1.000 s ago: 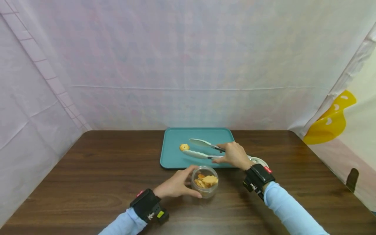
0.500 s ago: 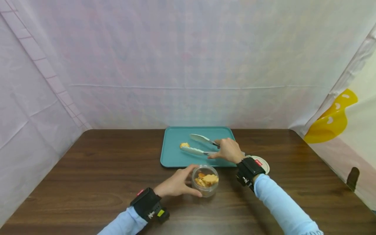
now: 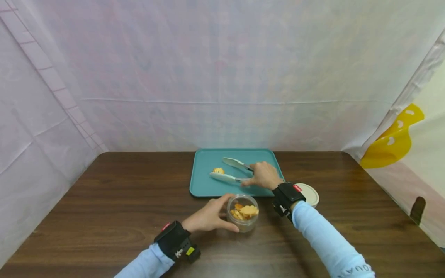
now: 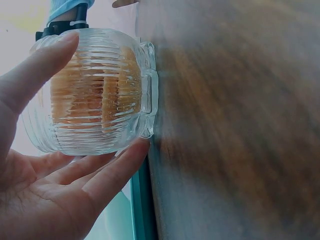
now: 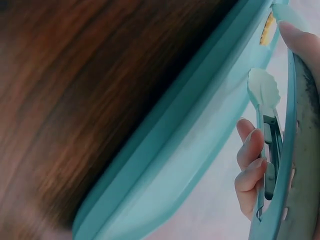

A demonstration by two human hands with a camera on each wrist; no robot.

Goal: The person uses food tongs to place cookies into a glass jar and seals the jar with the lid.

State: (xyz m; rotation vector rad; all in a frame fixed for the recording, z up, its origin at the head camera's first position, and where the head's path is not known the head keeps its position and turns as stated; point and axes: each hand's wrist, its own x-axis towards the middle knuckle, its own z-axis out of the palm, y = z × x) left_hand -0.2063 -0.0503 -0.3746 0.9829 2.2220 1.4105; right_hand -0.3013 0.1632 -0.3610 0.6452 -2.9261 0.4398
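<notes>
Your tongs (image 3: 227, 178) are positioned over the blue-green tray (image 3: 203, 188), with the two arms spread apart and the pale tips directed toward your left. The round yellow biscuit (image 3: 218, 170) lies on the tray, just beside the tip of the nearer arm; contact between the two cannot be determined. Your right hand (image 3: 265, 175) is part closed and grips the tongs, thumb on the nearer arm and fingers on the farther one.

Your clear, ribbed jar (image 3: 243, 227) stands upright on the worktop (image 3: 139, 193), on the near side of the tray. It is uncovered at the top and contains biscuit pieces (image 3: 248, 211). Your left hand (image 3: 210, 217) is curved in a wide C and holds the jar from its left side, thumb at the near wall, fingers along the far wall.

A round, pale lid (image 3: 308, 194) lies on the worktop at the right of the tray, near your right wrist. A whitish cloth (image 3: 219, 73) hangs behind the worktop; a yellow shape (image 3: 391, 143) is located at the far right
</notes>
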